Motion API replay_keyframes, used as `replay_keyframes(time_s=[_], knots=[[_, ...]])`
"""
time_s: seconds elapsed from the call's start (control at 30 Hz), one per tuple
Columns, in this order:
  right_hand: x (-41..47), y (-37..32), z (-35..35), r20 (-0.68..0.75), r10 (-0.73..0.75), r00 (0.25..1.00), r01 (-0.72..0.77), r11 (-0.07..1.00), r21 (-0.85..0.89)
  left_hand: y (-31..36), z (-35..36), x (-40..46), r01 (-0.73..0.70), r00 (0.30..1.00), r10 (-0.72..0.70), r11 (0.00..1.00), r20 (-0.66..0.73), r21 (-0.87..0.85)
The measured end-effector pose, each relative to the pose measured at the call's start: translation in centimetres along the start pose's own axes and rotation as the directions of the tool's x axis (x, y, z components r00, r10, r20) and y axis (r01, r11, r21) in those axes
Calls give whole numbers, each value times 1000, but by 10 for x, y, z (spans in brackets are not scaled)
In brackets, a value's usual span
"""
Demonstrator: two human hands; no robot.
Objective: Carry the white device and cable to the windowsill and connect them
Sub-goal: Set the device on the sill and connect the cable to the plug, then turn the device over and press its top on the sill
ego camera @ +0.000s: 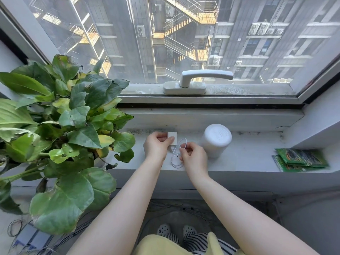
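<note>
A small white square adapter (173, 137) is pinched in my left hand (156, 146) just above the grey windowsill (248, 159). A thin white cable (177, 155) loops down from it onto the sill's front edge. My right hand (193, 157) pinches that cable close to the adapter, a little to its right. A white cylindrical device (216, 139) stands upright on the sill, right of my right hand and apart from it. I cannot tell whether the cable's plug sits inside the adapter.
A large leafy potted plant (60, 129) fills the left of the sill, its leaves near my left hand. Green packets (301, 160) lie at the sill's right end. A white window handle (195, 80) is behind. Wires and a box lie on the floor at lower left.
</note>
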State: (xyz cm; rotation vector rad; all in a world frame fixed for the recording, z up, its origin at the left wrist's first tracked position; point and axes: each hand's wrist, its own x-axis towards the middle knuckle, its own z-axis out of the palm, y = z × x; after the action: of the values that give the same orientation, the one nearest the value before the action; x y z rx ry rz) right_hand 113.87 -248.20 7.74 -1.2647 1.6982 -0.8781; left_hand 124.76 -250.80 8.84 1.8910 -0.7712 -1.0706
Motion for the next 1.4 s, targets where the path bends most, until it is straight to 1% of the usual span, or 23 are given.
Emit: replay_keyframes(time_s=[0.13, 0.23, 0.33, 0.43, 0.57, 0.7, 0.97, 1.23, 1.33, 1.4], knots=[[3, 2, 7, -5, -60, 998, 59, 989, -136, -1, 2, -1, -56, 996, 63, 992, -60, 113], [3, -1, 8, -14, -76, 997, 73, 987, -141, 0, 2, -1, -88, 990, 105, 983, -98, 162], [2, -4, 8, -1, -53, 999, 53, 994, -99, 0, 2, 0, -112, 987, 129, 979, -91, 168], [4, -5, 8, -1, -54, 999, 53, 990, -130, -2, 4, -1, -145, 985, 157, 976, -66, 162], [6, -6, 6, -5, -85, 996, 83, 976, -202, -3, 9, -2, -152, 986, 161, 978, -50, 143], [7, -7, 8, 68, -134, 989, 149, 937, -317, -4, 10, -4, -155, 985, 163, 979, -56, 131], [1, -10, 1, 116, -140, 983, 169, 940, -296, -10, 10, -9, -186, 979, 197, 970, -56, 157], [-3, -6, -2, 97, -166, 981, 184, 957, -225, -13, 8, -9, -198, 976, 210, 965, -60, 171], [-6, -6, -4, 94, -204, 974, 220, 952, -212, -15, 6, -10, -201, 976, 212, 966, -52, 165], [-13, -10, -8, 102, -256, 961, 273, 937, -217, -15, 5, -12, -200, 977, 210, 967, -45, 156]])
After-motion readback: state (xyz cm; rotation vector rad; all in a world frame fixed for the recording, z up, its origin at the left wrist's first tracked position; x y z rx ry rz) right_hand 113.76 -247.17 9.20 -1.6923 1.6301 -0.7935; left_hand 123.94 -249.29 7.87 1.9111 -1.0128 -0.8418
